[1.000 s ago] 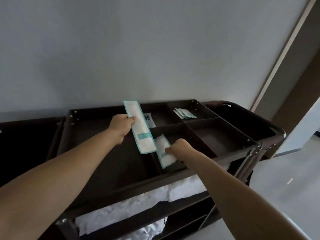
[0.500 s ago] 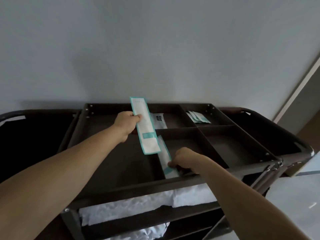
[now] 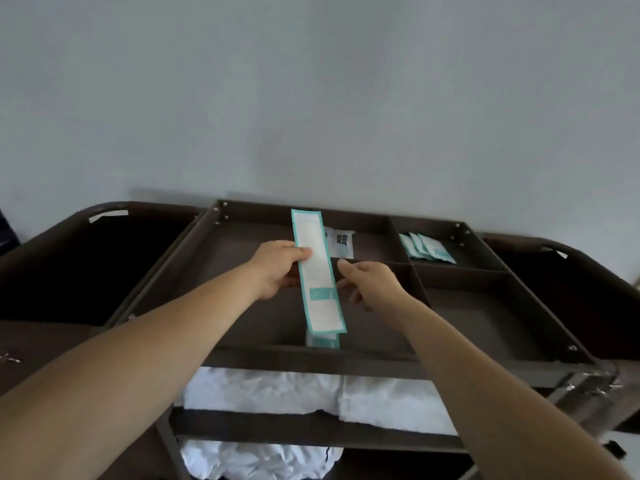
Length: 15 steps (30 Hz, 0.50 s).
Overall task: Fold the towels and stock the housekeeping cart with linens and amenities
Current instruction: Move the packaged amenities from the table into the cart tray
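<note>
My left hand [image 3: 277, 268] grips a long white packet with teal edges [image 3: 317, 271] above the dark brown cart's top tray [image 3: 311, 356]. My right hand [image 3: 372, 282] hovers just right of that packet with fingers relaxed and holds nothing. A second teal-edged packet [image 3: 323, 341] lies in the near middle compartment, mostly hidden under the held one. White folded towels [image 3: 263, 389] fill the shelf below the tray.
Small white sachets [image 3: 341, 242] lie in the far middle compartment, and several teal sachets [image 3: 427, 247] in the far right one. Dark bag holders [image 3: 69, 258] flank the tray on both sides. A grey wall stands directly behind the cart. More white linen [image 3: 256, 459] sits on a lower shelf.
My right hand let go of the second packet in the near compartment and rose up beside the packet in my left hand. The view shifted left and centred on the cart.
</note>
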Available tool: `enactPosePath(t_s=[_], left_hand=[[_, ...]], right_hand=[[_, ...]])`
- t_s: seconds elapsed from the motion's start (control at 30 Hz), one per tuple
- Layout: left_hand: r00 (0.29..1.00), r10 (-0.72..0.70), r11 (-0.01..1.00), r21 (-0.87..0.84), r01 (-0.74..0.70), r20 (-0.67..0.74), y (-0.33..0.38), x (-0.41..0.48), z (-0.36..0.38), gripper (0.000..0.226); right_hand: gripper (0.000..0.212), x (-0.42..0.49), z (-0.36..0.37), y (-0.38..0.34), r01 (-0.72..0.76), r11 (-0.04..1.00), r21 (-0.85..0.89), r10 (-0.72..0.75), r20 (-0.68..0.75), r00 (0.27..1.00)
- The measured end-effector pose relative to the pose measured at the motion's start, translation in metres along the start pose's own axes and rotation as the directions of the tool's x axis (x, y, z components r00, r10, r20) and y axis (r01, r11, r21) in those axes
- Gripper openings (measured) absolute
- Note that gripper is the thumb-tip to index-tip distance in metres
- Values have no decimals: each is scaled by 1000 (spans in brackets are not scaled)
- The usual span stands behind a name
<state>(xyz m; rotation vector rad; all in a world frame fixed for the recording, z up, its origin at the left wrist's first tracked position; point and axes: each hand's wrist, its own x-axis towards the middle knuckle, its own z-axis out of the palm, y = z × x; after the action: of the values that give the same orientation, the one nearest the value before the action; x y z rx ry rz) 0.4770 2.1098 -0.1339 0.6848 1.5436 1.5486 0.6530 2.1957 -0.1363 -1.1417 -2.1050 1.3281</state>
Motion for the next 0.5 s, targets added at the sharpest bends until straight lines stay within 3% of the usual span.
enactPosePath(t_s=[0.13,0.2,0.3,0.4,0.5], left_hand=[[996,-41,998,58,37,78,-4,-9,34,5],[997,-33,986,167,21,70,-6,-9,42,8],[993,96,924,376,-65,-65,-3,-9,40,13],[970,196,855,510,-97,-143,1,-10,23,22],[971,197,809,582,-81,-139,-1,-15,7,11]], right_hand=[[25,-9,-14,3,-65,993,100,49,155,987],[26,-9,-19,10,-104,989,109,88,135,987],[25,0,-24,26,-167,980,106,163,44,986],[22,10,-24,41,-237,970,-52,241,97,966],[23,16,-12,51,-234,933,-272,284,161,945]])
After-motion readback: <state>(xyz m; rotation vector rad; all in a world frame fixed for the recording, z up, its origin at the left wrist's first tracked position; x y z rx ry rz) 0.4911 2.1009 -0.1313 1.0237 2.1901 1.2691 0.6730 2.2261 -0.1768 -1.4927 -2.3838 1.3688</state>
